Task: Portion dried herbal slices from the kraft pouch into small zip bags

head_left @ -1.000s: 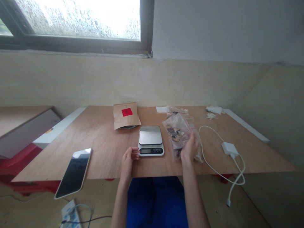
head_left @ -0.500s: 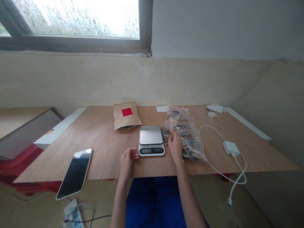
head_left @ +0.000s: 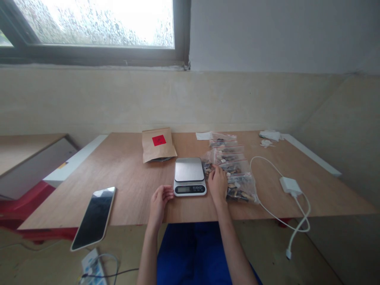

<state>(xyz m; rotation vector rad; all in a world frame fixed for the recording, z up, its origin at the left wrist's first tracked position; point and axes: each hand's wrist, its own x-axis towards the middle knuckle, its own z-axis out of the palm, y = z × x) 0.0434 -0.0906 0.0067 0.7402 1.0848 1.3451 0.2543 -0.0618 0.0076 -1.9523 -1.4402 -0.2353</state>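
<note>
Loosely curled, the left hand (head_left: 158, 201) seemed to hold nothing; the right hand (head_left: 218, 185) was bent downward, half closed, and whether its fingers pinched anything, one could not tell. Under both hands spread the wooden table (head_left: 130, 178), probably giving the wrists some support. To the right of the right hand, and partly beneath its fingers, plastic bags (head_left: 235, 169) lay overlapping, perhaps to save space. Between the hands stood the scale (head_left: 189, 170), its display (head_left: 183, 190) at the near end, probably for easy reading; left fingertips were close beside it, contact being unclear.
</note>
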